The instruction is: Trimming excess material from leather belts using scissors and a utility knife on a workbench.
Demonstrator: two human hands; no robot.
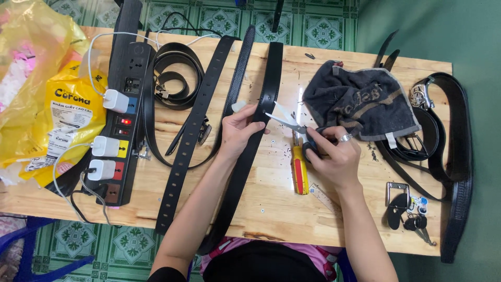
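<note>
On pale wood, smooth black belt (261, 112)

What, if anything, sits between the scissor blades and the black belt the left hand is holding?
Nothing visible does. The scissors in the right hand point with open blades at the belt, tips right at its edge, beside the left hand. The screwdriver lies below, out of the way.

Under the left hand (237, 130) a matt black leather belt (261, 109) is lying on the pale, grainy wood worktop (271, 198). The right hand (334, 156) is gripping scissors (292, 122) with shiny metal blades. Beside it a dark, fuzzy cloth towel (360, 99) is lying rumpled.
</note>
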